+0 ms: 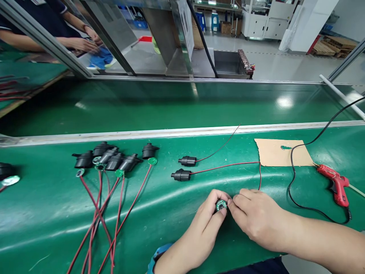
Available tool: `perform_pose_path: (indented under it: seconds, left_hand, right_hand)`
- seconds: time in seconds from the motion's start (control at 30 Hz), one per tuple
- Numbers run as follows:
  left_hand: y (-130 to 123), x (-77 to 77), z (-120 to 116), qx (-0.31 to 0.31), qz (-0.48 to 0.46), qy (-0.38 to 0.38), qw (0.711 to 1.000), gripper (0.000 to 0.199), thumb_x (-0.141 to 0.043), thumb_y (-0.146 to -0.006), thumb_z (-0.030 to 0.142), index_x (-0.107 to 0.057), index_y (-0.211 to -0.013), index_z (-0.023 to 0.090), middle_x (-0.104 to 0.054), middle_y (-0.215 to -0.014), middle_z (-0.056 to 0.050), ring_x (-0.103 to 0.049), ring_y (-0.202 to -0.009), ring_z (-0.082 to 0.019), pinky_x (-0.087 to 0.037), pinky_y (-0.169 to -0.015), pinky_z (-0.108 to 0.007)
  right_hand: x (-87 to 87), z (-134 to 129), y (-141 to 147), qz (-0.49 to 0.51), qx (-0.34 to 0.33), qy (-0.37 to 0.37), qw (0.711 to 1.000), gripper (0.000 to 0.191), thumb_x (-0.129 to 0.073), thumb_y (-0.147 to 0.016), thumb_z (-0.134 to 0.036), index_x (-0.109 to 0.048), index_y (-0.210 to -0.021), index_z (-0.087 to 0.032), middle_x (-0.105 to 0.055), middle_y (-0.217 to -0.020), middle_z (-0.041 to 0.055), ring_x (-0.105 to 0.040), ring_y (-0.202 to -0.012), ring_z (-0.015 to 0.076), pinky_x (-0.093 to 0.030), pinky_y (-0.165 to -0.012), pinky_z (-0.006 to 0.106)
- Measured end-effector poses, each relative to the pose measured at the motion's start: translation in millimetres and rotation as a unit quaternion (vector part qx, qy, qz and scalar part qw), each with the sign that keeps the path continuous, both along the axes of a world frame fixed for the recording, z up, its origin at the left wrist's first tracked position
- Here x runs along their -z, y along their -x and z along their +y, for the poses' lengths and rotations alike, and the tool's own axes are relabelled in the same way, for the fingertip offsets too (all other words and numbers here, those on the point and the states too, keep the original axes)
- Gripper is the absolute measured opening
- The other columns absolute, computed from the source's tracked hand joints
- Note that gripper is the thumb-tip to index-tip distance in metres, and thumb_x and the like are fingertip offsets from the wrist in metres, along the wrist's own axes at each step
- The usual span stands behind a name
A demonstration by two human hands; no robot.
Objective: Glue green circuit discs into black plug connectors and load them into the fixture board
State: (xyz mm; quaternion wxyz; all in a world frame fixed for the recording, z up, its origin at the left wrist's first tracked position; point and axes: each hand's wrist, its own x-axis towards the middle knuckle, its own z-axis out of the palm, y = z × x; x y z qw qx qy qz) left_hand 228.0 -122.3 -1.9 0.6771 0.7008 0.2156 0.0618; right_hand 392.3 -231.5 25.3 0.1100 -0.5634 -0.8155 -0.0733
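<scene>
Between the thumb and fingers of my left hand (203, 224) is a small round part with a green circuit face (221, 205). My right hand (255, 217) meets it from the right, its fingertips pinched at the part's edge; what they hold is too small to make out. Beyond my hands lie two black cylindrical housings, an upper one (188, 161) and a lower one (181, 175), each with a thin red wire running right. Several black housings with round ends and red wires form a cluster (114, 160) on the left, with a separate one (149, 151) beside it.
A red glue gun (335, 182) with a black cable lies on the green mat at the right, its tip by a cardboard piece (285, 153). At the left edge sits another black housing (6, 171). Past the metal frame (108, 38), another person's hands (88, 40) are near blue material.
</scene>
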Motion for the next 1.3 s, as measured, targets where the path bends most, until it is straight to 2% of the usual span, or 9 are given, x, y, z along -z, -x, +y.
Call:
perform_pose_path:
  seconds: [0.33, 0.57, 0.67, 0.9, 1.07, 1.2, 1.3]
  left_hand:
    - [-3, 3.9, -4, -0.024, -0.015, -0.058, 0.998, 0.015, -0.033, -0.104, 0.024, -0.047, -0.106, 0.025, -0.057, -0.108, -0.005, -0.053, -0.104, -0.02, -0.042, -0.095, -0.037]
    - [-2, 0.0, -6, -0.005, -0.004, -0.088, 0.996, 0.014, -0.032, -0.102, 0.023, -0.045, -0.105, 0.024, -0.056, -0.104, -0.005, -0.054, -0.099, -0.021, -0.045, -0.092, -0.039]
    - [-1, -2.0, -7, 0.015, -0.004, -0.095, 0.995, 0.014, -0.031, -0.101, 0.021, -0.044, -0.106, 0.024, -0.055, -0.105, -0.006, -0.054, -0.1, -0.021, -0.045, -0.093, -0.04]
    - [-3, -2.1, -7, 0.017, 0.004, -0.12, 0.993, 0.014, -0.032, -0.098, 0.017, -0.044, -0.1, 0.024, -0.055, -0.099, -0.005, -0.054, -0.092, -0.022, -0.047, -0.086, -0.042]
    - [-5, 1.9, -7, 0.0, 0.019, -0.133, 0.991, 0.005, -0.041, -0.095, 0.021, -0.046, -0.093, 0.024, -0.057, -0.091, -0.004, -0.055, -0.08, -0.022, -0.047, -0.075, -0.04]
    - [-4, 1.8, -4, -0.04, -0.023, -0.119, 0.992, 0.01, -0.042, -0.092, 0.017, -0.049, -0.09, 0.025, -0.06, -0.088, -0.003, -0.056, -0.081, -0.021, -0.048, -0.076, -0.038]
    - [-5, -0.4, -2, -0.046, -0.013, -0.108, 0.993, 0.011, -0.042, -0.09, 0.016, -0.049, -0.089, 0.024, -0.059, -0.086, -0.002, -0.055, -0.081, -0.021, -0.047, -0.076, -0.037]
  right_hand:
    - [-7.7, -1, 6, -0.013, 0.005, 0.067, 0.998, 0.017, -0.056, -0.086, -0.007, -0.067, -0.098, -0.009, -0.066, -0.082, 0.0127, -0.056, -0.071, 0.0259, -0.045, -0.057, 0.039]
    - [-10.6, 2, 9, -0.006, 0.038, 0.064, 0.997, 0.009, -0.059, -0.088, -0.008, -0.066, -0.089, -0.014, -0.064, -0.076, 0.008, -0.056, -0.069, 0.0233, -0.041, -0.062, 0.037]
    - [-13.2, 4, 9, -0.016, 0.027, 0.09, 0.995, 0.007, -0.062, -0.09, -0.012, -0.065, -0.085, -0.015, -0.065, -0.074, 0.0079, -0.057, -0.069, 0.0229, -0.04, -0.062, 0.036]
    - [-16.5, 10, 10, -0.036, 0.014, 0.156, 0.987, 0.011, -0.064, -0.093, -0.017, -0.067, -0.083, -0.015, -0.067, -0.074, 0.0085, -0.058, -0.07, 0.0214, -0.039, -0.063, 0.035]
    - [-28.5, 20, 13, -0.033, -0.013, 0.132, 0.991, 0.018, -0.064, -0.093, -0.019, -0.069, -0.076, -0.018, -0.067, -0.072, 0.0091, -0.054, -0.07, 0.0226, -0.039, -0.07, 0.04]
    - [-37.7, 25, 11, -0.04, -0.079, 0.068, 0.994, 0.018, -0.061, -0.092, -0.019, -0.071, -0.077, -0.016, -0.067, -0.075, 0.0112, -0.051, -0.072, 0.0247, -0.036, -0.074, 0.044]
    - [-37.5, 24, 2, -0.037, -0.097, 0.018, 0.994, 0.02, -0.056, -0.092, -0.013, -0.071, -0.078, -0.014, -0.062, -0.07, 0.0099, -0.049, -0.074, 0.0253, -0.034, -0.077, 0.045]
